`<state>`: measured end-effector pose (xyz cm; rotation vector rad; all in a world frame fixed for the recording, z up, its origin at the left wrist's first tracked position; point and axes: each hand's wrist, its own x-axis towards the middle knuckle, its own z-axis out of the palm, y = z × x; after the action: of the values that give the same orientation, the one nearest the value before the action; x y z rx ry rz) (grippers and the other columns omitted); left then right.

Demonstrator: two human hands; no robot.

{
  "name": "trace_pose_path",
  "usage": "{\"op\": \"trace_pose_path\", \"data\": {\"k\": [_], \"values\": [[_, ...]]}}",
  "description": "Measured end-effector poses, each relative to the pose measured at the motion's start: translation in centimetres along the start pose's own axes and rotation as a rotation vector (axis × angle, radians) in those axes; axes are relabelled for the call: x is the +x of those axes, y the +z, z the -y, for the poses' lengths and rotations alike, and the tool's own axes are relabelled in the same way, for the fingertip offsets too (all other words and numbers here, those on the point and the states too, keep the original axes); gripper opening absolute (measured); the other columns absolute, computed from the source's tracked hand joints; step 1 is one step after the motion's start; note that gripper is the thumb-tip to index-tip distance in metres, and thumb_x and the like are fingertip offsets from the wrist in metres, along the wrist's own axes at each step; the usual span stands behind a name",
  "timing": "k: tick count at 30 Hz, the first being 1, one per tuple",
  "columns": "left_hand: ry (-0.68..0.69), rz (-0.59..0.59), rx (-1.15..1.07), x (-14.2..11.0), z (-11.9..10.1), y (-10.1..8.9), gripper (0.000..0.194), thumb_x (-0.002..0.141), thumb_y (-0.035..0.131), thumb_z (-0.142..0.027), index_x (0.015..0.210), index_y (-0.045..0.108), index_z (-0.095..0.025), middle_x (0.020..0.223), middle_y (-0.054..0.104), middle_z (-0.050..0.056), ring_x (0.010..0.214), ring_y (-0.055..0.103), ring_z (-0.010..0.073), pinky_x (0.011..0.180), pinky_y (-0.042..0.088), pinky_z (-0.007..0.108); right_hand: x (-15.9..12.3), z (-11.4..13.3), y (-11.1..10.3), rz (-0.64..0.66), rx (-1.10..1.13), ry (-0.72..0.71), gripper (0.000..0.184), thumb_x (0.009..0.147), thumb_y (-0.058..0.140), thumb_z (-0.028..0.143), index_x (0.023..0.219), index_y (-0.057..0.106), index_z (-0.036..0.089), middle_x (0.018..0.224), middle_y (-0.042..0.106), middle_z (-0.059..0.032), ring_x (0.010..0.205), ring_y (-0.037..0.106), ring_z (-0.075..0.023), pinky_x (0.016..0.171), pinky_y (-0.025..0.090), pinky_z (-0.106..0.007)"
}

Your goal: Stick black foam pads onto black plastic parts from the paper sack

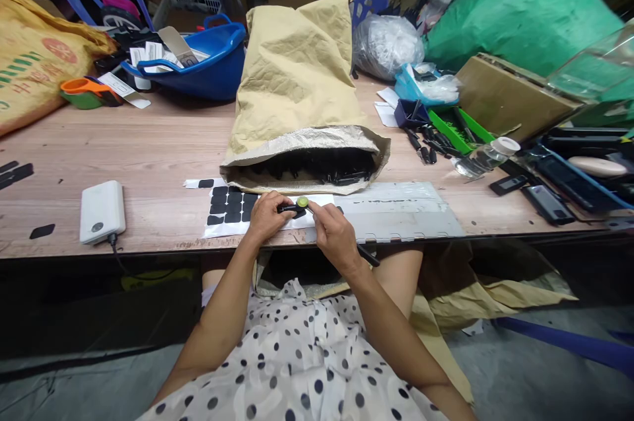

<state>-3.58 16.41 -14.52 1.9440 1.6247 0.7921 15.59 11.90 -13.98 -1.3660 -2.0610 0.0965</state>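
My left hand point(267, 216) is closed, its fingertips pinching a small black part point(287, 208) at the table's front edge. Close beside it, my right hand point(335, 234) is wrapped round a slim tool with a black handle point(368, 256), whose end sticks out below the palm. Between the fingertips of both hands shows a small round yellow-green piece point(302, 201); which hand bears it I cannot tell. Under the hands lies a white sheet of black rounded-square stickers point(234, 205). Just behind, a tan sack point(302, 71) lies with its mouth facing me and black pieces inside.
A white power bank point(102, 211) with a cable stands left. Behind it are a blue basin point(198, 71) and orange-handled scissors point(89, 85). On the right are a grey plate point(406, 209), a clear bottle point(488, 155), a green tray point(460, 130) and a phone point(547, 203).
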Motion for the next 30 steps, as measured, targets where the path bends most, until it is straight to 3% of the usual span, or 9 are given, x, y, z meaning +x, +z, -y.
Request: {"op": "trace_pose_path", "data": {"k": [7,15,24,30], "values": [[0.015,0.006,0.030,-0.1,-0.3,-0.2,0.013,0.075,0.073,-0.025,0.088,0.074,-0.025,0.090,0.069,0.002,0.095,0.061,0.0238,0.090,0.048,0.038,0.7,-1.2,0.0,-0.050,-0.002,0.029,0.042,0.100,0.039,0.014,0.131,0.066,0.024,0.097,0.066,-0.0047,0.091,0.061,-0.0160,0.082,0.049,-0.023],[0.033,0.006,0.061,-0.4,-0.3,-0.1,0.017,0.076,0.072,-0.029,0.092,0.074,-0.025,0.094,0.069,0.002,0.097,0.060,0.0244,0.089,0.047,0.037,1.5,-3.9,1.2,-0.043,-0.236,0.074,0.039,0.093,0.047,0.011,0.120,0.072,0.025,0.092,0.063,-0.0069,0.086,0.052,-0.0206,0.075,0.041,-0.029],[0.088,0.024,0.110,-0.7,0.5,-0.1,0.023,0.095,0.052,-0.035,0.100,0.072,-0.025,0.097,0.067,0.004,0.097,0.057,0.0235,0.090,0.044,0.038,0.6,-4.1,2.0,-0.051,-0.303,0.063,0.041,0.092,0.050,0.012,0.124,0.070,0.026,0.095,0.059,-0.0086,0.087,0.046,-0.0223,0.072,0.035,-0.032],[0.094,0.019,0.127,-0.8,0.4,0.0,0.030,0.099,0.043,-0.035,0.091,0.069,-0.023,0.092,0.064,0.005,0.092,0.055,0.0228,0.089,0.043,0.038,0.4,-4.9,2.1,-0.029,-0.292,0.029,0.042,0.092,0.051,0.015,0.129,0.067,0.027,0.098,0.058,-0.0086,0.087,0.045,-0.0223,0.072,0.035,-0.031]]}}
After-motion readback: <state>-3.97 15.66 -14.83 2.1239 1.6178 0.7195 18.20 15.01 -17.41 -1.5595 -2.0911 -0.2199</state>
